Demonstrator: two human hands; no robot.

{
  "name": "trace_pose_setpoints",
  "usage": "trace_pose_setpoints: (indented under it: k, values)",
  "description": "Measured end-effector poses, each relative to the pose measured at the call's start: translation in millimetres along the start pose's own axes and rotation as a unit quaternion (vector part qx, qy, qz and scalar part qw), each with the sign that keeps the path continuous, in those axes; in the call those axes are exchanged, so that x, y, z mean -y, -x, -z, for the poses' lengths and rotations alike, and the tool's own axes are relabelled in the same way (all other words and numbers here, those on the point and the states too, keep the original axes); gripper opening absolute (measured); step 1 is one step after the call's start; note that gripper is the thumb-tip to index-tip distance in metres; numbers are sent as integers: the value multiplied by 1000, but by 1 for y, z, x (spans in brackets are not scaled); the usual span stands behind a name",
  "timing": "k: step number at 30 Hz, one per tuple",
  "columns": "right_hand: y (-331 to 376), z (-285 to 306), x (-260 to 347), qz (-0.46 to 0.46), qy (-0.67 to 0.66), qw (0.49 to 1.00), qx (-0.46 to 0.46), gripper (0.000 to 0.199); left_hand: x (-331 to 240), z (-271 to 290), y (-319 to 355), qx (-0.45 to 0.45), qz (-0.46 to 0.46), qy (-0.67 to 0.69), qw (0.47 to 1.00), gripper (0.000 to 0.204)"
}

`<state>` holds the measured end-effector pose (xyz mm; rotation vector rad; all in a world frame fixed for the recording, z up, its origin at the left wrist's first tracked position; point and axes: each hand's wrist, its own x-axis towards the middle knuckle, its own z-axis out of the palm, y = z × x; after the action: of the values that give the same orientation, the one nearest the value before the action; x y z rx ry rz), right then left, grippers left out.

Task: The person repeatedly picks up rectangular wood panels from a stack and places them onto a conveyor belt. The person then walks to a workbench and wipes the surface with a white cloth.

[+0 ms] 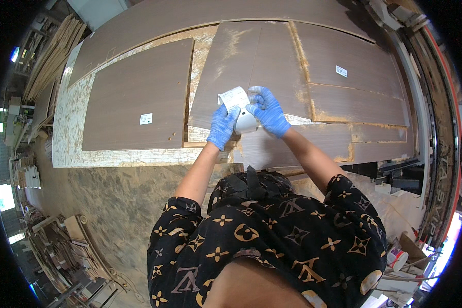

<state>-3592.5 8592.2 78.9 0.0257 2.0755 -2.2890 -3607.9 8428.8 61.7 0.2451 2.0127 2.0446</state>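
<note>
Hands in blue gloves meet just above the centre of the view, over a cutting tabletop [66,154] covered with brown wood-grain panels. The left hand [223,127] has its fingers clenched around a white roll of labels [246,122], gripping it from the 8 o'clock side. The right hand [267,111] comes in from 4 o'clock, its fingers pinching the loose white strip [233,97] that curls up off the roll toward 11 o'clock. Roll and strip are held in the air, above the near edge of a narrow panel [231,72] dusted with pale sawdust.

At 9 o'clock from the hands lies a large rectangular panel [133,92] carrying a small white label [146,118] near its lower edge. At 2 o'clock another panel [344,56] bears a similar white sticker [341,71]. Sawdust fills the cut lines between the panels. Both forearms are bare below short black sleeves with a gold pattern [272,231]. Stacks of board offcuts [51,56] stand at 10 o'clock beyond the tabletop's far left corner.
</note>
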Motion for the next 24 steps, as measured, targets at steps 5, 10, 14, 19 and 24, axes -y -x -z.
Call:
trace_pose_setpoints:
  k: [5, 10, 14, 19, 24]
  values:
    - [8, 5, 19, -4, 170, 985, 31, 26, -3, -8, -1, -38, 14, 38, 998, 33]
    - [19, 8, -6, 19, 251, 967, 37, 13, 26, -6, -2, -67, 33, -2, 997, 37]
    - [19, 12, -34, -24, 181, 981, 57, 13, 53, -6, 3, -97, 97, -11, 990, 37]
    - [-25, 54, -70, -60, 1, 991, -124, 18, 67, 16, 1, -196, 125, 62, 971, 38]
    - [-56, 107, -65, -86, 624, 756, -176, 38, 55, 28, 16, -168, 90, 51, 980, 32]
